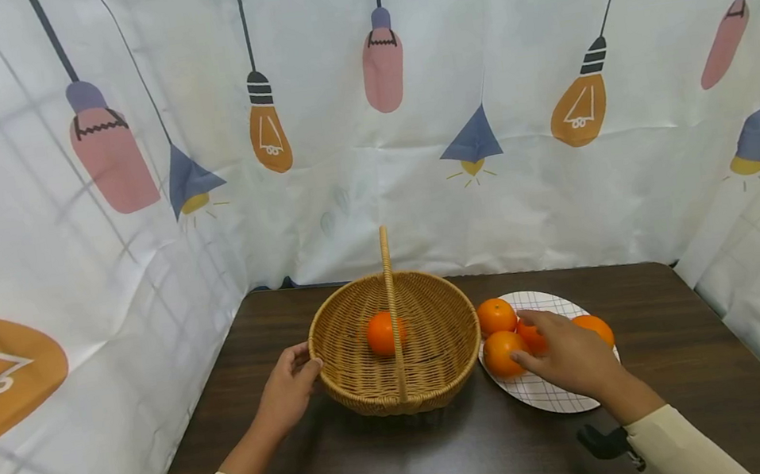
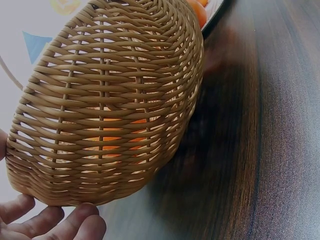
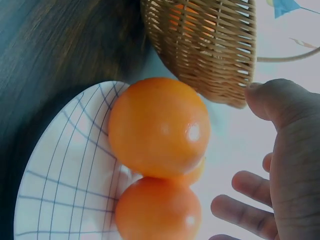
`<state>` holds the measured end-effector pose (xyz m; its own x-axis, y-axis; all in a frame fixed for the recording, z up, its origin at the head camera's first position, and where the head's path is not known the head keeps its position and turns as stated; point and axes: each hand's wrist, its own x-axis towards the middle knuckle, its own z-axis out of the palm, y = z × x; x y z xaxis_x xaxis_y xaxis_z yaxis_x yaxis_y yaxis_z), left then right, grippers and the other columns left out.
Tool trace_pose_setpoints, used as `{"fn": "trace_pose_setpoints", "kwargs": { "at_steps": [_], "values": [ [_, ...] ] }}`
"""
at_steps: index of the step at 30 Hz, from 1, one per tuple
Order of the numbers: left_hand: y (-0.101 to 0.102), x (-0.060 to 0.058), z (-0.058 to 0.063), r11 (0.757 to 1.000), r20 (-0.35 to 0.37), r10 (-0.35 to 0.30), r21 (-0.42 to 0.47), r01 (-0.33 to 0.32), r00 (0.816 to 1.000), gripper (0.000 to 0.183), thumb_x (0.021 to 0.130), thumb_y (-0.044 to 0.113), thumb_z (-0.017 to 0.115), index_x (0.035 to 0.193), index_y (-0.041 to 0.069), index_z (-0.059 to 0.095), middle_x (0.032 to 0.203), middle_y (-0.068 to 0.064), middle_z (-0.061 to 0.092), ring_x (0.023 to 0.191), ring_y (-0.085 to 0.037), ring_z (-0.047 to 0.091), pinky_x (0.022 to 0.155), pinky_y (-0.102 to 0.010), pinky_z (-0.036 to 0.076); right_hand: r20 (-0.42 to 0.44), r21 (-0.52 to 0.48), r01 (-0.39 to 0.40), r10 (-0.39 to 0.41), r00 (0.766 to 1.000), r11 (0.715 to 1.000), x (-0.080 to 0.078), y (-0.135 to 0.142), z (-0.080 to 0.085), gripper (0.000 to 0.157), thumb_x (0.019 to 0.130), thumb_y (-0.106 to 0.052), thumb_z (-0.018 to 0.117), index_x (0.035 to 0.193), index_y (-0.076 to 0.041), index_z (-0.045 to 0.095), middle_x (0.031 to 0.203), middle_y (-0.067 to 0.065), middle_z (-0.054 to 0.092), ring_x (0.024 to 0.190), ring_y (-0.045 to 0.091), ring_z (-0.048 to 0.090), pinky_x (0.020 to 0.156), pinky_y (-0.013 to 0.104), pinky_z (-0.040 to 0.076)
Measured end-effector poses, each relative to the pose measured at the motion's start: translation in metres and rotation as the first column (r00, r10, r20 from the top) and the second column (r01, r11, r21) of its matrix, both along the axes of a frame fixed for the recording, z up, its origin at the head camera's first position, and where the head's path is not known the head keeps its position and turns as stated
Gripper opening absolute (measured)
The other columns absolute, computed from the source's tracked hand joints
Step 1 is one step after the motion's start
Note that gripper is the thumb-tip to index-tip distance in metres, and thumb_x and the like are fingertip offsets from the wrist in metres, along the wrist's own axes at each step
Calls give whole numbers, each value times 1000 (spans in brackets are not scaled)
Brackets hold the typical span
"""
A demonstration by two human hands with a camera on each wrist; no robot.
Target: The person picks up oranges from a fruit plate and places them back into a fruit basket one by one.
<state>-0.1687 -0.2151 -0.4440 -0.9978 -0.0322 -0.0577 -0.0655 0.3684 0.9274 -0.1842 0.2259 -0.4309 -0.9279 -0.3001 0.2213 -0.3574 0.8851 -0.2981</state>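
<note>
Oranges (image 1: 503, 354) lie on a plate (image 1: 549, 400), lower right — right hand (image 1: 574, 351) by them, fingers spread; left hand (image 1: 287, 391) pinches a basket (image 1: 367, 400) at lower centre — one orange (image 1: 381, 334) inside.

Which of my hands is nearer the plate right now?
Right. The right hand is over the plate, among the oranges; the left hand is at the basket's left rim, with the basket between it and the plate.

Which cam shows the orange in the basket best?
Head view: it looks down into the open basket, so the orange shows clearly, with just the handle crossing its right side. Both wrist views catch only patches of it through the woven wall.
</note>
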Motion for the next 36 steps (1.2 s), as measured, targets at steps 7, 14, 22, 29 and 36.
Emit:
{"fn": "trace_pose_setpoints", "kwargs": {
  "at_steps": [7, 14, 22, 29, 36],
  "values": [
    [0, 0, 0, 1000, -4, 3, -3, -3, 1000, 48, 97, 30, 50, 137, 7, 36, 131, -15, 46, 112, -27, 54, 81, -43, 51, -15, 8, 12, -12, 1000, 1000, 3, 10, -3, 72, 80, -59, 63, 135, -17, 48, 127, 6, 55, 103, 28, 58, 70, 46, 52],
    [0, 0, -1, 1000, 1, 0, 1, 0, 1000, 48, 97, 30, 50, 136, 7, 37, 132, -15, 46, 111, -27, 54, 79, -40, 52, -28, 34, 23, -22, 999, 999, 5, 21, -5, 72, 79, -56, 66, 137, -18, 47, 126, 4, 55, 95, 25, 60, 66, 45, 53],
    [1, 0, 0, 1000, 4, -4, 23, 4, 1000, 47, 97, 30, 50, 136, 7, 37, 131, -15, 46, 111, -27, 54, 82, -44, 51, 11, 41, 54, -54, 998, 998, 7, 32, -7, 76, 78, -62, 63, 135, -14, 48, 109, 4, 61, 73, 13, 57, 49, 34, 48],
    [0, 1, 0, 1000, 0, -6, 24, 6, 1000, 46, 97, 29, 50, 136, 7, 37, 131, -15, 46, 110, -27, 55, 78, -38, 52, 13, 41, 90, -90, 996, 995, 6, 39, -9, 78, 76, -67, 60, 133, -15, 50, 96, 2, 58, 77, 15, 53, 51, 39, 48],
    [0, 0, -1, 1000, 1, -3, 15, 3, 1000, 47, 97, 30, 50, 136, 7, 36, 131, -15, 46, 109, -27, 55, 79, -40, 52, -18, 30, 80, -79, 997, 996, 6, 47, -9, 77, 77, -65, 61, 131, -12, 51, 119, 11, 57, 102, 30, 55, 63, 54, 51]
  ]
}}
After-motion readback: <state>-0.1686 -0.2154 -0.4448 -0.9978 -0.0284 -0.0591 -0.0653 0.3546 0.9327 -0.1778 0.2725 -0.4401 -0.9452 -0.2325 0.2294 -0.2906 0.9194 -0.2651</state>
